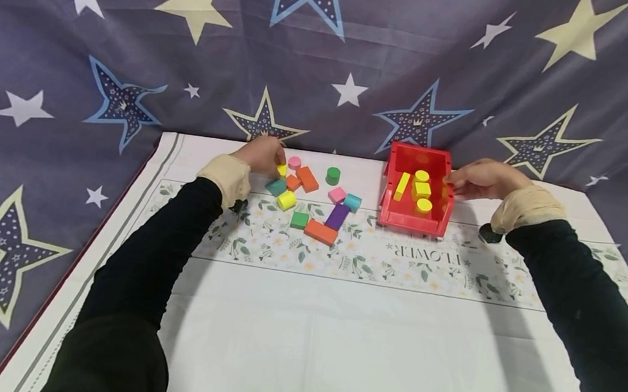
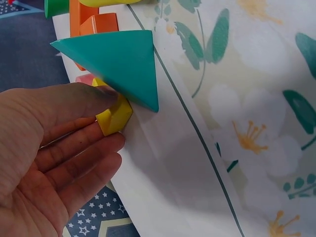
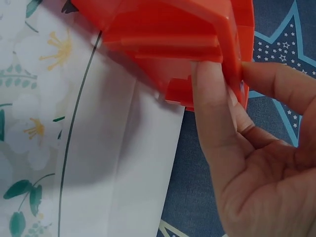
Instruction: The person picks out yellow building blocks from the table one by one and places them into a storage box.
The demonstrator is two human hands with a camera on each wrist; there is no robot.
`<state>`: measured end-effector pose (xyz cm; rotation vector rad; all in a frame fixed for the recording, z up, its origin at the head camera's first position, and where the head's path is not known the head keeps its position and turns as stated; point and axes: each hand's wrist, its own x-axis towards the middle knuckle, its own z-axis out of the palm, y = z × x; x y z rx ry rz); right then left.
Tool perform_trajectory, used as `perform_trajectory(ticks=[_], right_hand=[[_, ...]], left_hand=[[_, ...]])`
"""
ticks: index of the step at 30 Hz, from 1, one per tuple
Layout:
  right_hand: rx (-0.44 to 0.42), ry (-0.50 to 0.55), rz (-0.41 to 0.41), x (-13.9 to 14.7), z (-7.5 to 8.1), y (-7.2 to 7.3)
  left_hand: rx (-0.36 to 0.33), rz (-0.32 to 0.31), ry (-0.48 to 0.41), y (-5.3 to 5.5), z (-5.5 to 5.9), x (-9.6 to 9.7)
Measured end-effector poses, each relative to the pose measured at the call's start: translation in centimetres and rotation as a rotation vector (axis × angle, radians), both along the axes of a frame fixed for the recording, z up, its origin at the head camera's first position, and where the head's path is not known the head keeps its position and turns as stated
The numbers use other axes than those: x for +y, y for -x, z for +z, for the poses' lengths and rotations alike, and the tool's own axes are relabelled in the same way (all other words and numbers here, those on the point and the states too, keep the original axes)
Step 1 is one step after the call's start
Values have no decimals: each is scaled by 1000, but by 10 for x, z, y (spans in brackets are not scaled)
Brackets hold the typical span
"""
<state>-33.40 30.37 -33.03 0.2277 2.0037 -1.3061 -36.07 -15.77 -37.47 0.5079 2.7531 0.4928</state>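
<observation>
My left hand (image 1: 263, 153) is at the far edge of the table, pinching a small yellow block (image 2: 113, 116) between thumb and fingers. Right beside it is a teal triangular block (image 2: 123, 64), which covers part of the yellow one in the left wrist view. My right hand (image 1: 484, 178) grips the side wall of a red plastic bin (image 1: 418, 224), thumb on one face and fingers on the other. Inside the bin lie several yellow blocks (image 1: 421, 191), some round, one a flat bar.
Between hand and bin lie loose blocks: orange (image 1: 320, 231), purple (image 1: 337, 217), green (image 1: 333, 175), blue (image 1: 352, 202), pink (image 1: 337, 195) and a yellow cylinder (image 1: 286, 200). A star-patterned cloth (image 1: 306, 59) hangs behind the white tablecloth (image 1: 332, 347).
</observation>
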Motion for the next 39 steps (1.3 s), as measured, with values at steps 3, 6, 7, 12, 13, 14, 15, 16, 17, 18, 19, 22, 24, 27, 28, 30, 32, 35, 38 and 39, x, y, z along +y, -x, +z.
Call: perform_trajectory(ticks=[3, 6, 7, 12, 13, 14, 15, 16, 17, 18, 19, 22, 24, 27, 28, 30, 32, 35, 38, 39], right_hand=[[0, -2, -2, -1, -1, 0], [-6, -3, -1, -1, -1, 1], [-6, -5, -3, -1, -1, 0], [1, -18, 3, -2, 0, -2], [1, -19, 6, -2, 0, -2], [4, -20, 7, -3, 0, -3], [6, -21, 8, -3, 0, -3], [9, -23, 9, -4, 0, -3], [13, -28, 10, -4, 1, -3], [15, -33, 10, -5, 1, -3], [17, -37, 9, -5, 1, -2], [22, -51, 3, -6, 2, -2], [22, -56, -2, -6, 2, -2], [28, -66, -3, -6, 1, -3], [30, -71, -4, -6, 1, -3], [30, -78, 2, -5, 2, -3], [29, -83, 3, -6, 2, -3], [24, -79, 5, -6, 3, -3], [23, -79, 11, -7, 4, -3], [25, -82, 9, -7, 5, -3]], left_hand=[[-5, 8, 1, 0, 0, -1], [-10, 9, 6, 0, 0, -1], [-10, 8, 8, 0, 0, -1], [-2, -5, 13, -1, 1, -1], [1, -7, 13, -1, 1, -1], [4, -7, 12, -1, 2, -2], [7, -8, 12, -1, 2, -2], [10, -7, 11, -1, 3, -2], [10, -6, 11, -1, 3, -3], [9, -2, 12, -1, 4, -3], [7, 3, 14, 0, 4, -4], [-5, 13, 20, 1, 7, -5], [-10, 14, 21, 2, 10, -6], [8, -10, 14, 3, 16, -5], [19, -23, 15, 3, 19, -4], [42, -45, 15, 2, 25, -1], [60, -62, 17, 0, 32, 4], [78, -77, 19, -4, 45, 14], [91, -90, 17, -9, 56, 28], [93, -97, 16, -11, 60, 33]])
